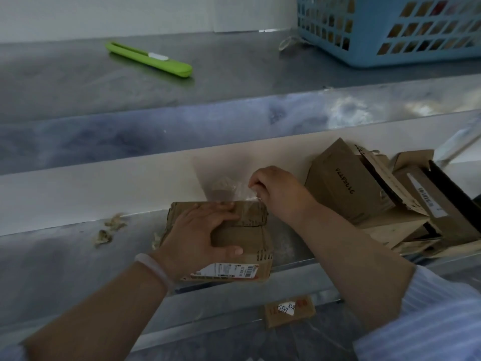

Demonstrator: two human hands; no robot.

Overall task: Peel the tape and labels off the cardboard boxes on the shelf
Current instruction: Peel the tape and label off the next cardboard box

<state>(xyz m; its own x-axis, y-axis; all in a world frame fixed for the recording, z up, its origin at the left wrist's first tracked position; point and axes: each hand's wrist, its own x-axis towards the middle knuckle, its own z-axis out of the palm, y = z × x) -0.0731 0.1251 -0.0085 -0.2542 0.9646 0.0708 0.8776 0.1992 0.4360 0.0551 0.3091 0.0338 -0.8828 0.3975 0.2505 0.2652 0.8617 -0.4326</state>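
Head view. A small cardboard box [242, 238] lay on the lower metal shelf [65, 256], close to its front edge. The left hand [200, 235], with a pale bracelet [156, 269] at the wrist, pressed flat on the box top, fingers extended and thumb lying across the lid. The right hand [276, 190] pinched a strip of clear tape [234, 188] between curled fingers and thumb; the strip rose from the far top edge of the box. A printed shipping label [229, 270] remained stuck to the near side of the box. Crumpled tape scraps [109, 227] lay on the shelf to the left. A pile of opened cardboard boxes [364, 191] leaned together at the right. On the upper shelf [78, 82] lay a green utility knife [149, 59]. A blue plastic basket [390, 29] stood at the far right, with brownish contents behind its lattice, too blurred to identify.
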